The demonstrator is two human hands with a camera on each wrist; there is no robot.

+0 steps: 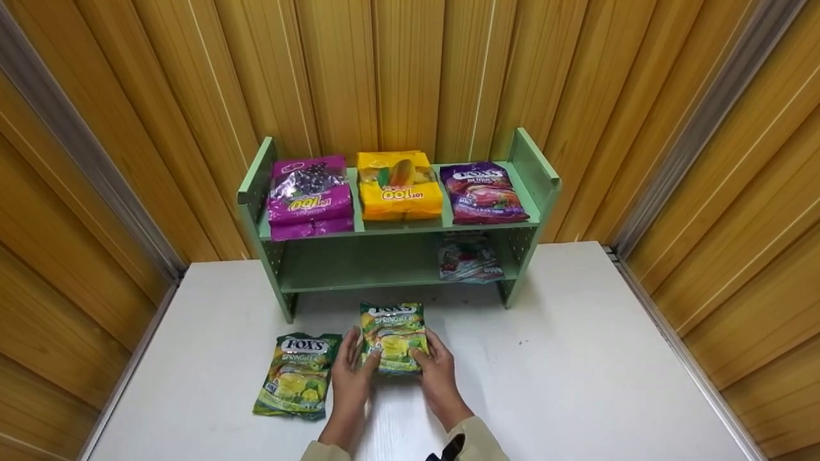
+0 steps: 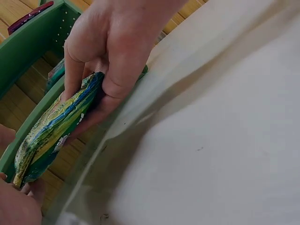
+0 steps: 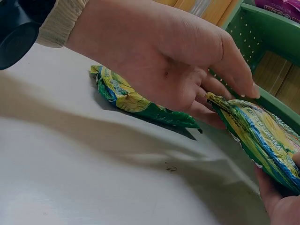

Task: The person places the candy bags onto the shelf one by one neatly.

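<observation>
Both hands hold a green and yellow Fox's Spring Tea candy bag [image 1: 392,339] above the table, in front of the shelf. My left hand [image 1: 351,381] grips its left side and my right hand [image 1: 441,378] its right side, with both thumbs on the printed face. In the left wrist view the right hand [image 2: 117,51] pinches the bag [image 2: 58,124], which appears edge-on. Seen from the right wrist, the left hand [image 3: 187,61] is at the bag's near corner. A second Spring Tea candy bag [image 1: 298,378] lies on the table beside the left hand.
A green two-tier shelf [image 1: 397,228] stands against the wood-panelled wall. On top lie a purple bag [image 1: 311,195], a yellow bag [image 1: 400,186] and a dark purple Fox's bag [image 1: 485,192]. One pale bag [image 1: 471,259] sits on the lower tier, at the right.
</observation>
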